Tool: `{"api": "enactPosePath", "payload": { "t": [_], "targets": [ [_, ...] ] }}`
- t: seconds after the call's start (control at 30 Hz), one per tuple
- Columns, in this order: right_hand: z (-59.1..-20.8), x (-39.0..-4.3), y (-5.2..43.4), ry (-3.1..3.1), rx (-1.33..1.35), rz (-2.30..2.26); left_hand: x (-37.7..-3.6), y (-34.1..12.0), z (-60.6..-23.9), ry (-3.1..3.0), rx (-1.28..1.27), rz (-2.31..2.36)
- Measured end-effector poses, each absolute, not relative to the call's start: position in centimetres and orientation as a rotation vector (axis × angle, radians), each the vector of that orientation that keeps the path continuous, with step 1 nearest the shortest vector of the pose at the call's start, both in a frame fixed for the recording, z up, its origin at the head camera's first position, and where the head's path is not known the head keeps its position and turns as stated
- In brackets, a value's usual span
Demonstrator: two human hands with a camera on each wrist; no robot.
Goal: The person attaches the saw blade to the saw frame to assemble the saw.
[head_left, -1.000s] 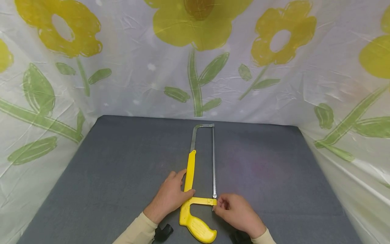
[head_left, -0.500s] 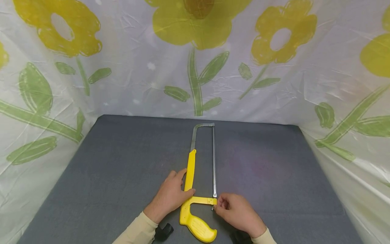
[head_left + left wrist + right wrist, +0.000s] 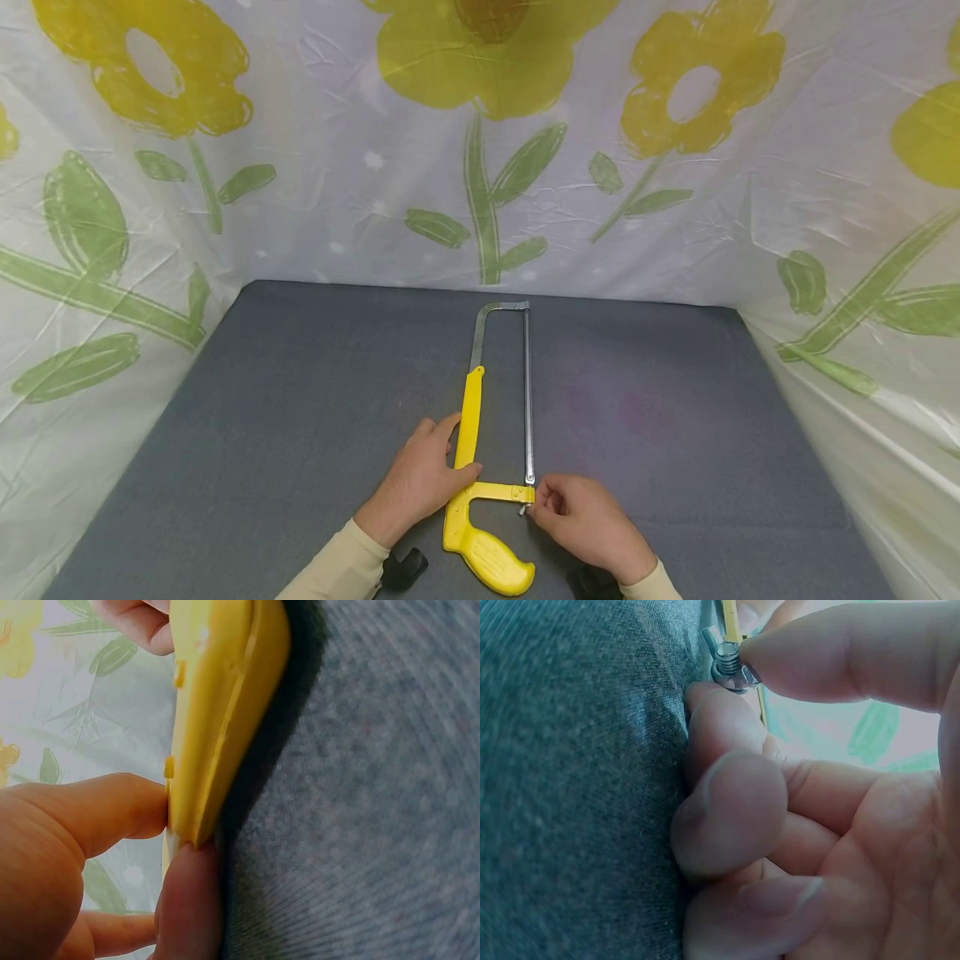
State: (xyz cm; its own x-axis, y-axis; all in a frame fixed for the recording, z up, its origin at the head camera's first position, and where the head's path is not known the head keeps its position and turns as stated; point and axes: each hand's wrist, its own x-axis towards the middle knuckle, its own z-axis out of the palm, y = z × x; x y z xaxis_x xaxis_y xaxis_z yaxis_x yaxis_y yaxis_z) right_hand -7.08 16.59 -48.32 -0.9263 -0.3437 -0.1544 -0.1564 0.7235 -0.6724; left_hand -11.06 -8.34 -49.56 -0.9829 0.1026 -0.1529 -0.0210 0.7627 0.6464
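1. Hacksaw [image 3: 480, 467] lies flat on the grey table cover [image 3: 285, 417], a little right of the middle, near the front edge. Its yellow handle [image 3: 489, 562] points toward the person, and the metal frame end [image 3: 501, 308] points toward the back wall.
2. The thin blade [image 3: 528, 400] runs along the right side of the saw, from the far metal bend down to the yellow crossbar [image 3: 498, 492].
3. The left hand [image 3: 420, 483] rests on the yellow back of the saw just above the crossbar. The fingers lie over the yellow bar and the thumb presses against its side, so the hand holds the saw down on the cover. In the left wrist view, the thumb [image 3: 97, 814] touches the yellow plastic edge [image 3: 217, 712] and one finger lies under it.
4. The right hand [image 3: 585, 525] is at the right end of the crossbar, where the blade meets it. Its fingers are curled, and the thumb and the forefinger pinch a small metal wing nut [image 3: 727, 664]. In the head view this nut [image 3: 522, 507] shows only as a small bright piece just left of the fingertips.
5. The other fingers [image 3: 735, 817] of the right hand are folded into the palm and rest close to the cover.
6. Both sleeves [image 3: 337, 567] are of a light cream colour, and a dark strap sits at each wrist.
7. A plastic sheet [image 3: 480, 150] with yellow flowers and green leaves hangs behind the table and on both sides of it.
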Motion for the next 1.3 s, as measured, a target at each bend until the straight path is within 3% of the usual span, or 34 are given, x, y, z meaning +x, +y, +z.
{"api": "enactPosePath", "payload": {
  "t": [0.47, 1.3],
  "targets": [
    [-48.19, -7.09, 16.62, 2.612, -0.288, -1.055, -10.96, -8.25, -49.34, 2.754, 0.038, 1.024],
    [-48.21, -6.92, 16.74, 2.667, -0.376, -1.031, -10.92, -8.37, -49.32, 2.755, 0.055, 1.051]
  ]
}}
